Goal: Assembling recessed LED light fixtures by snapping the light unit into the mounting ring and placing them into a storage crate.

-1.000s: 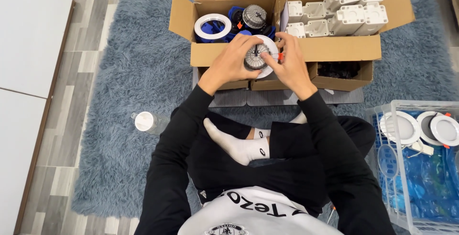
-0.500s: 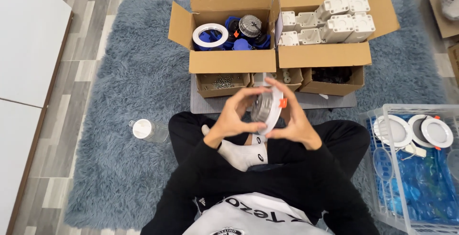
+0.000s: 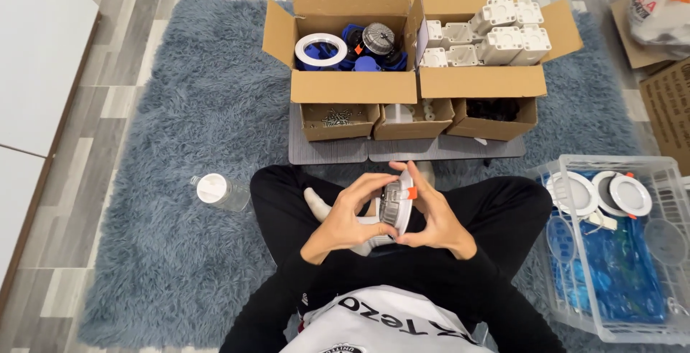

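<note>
Round white-rimmed downlight (image 3: pixel 397 204), seemingly tilted

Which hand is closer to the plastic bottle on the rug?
Left. The left hand is nearer the bottle; the right hand is farther, across the lamp.

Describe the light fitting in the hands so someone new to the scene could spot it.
Start at the blue shaggy rug and find the seated person's lap. Between the left hand and right hand sits a round white downlight, on edge, ribbed metal back showing, orange clip on top. Those in the clear crate lie flat.
</note>
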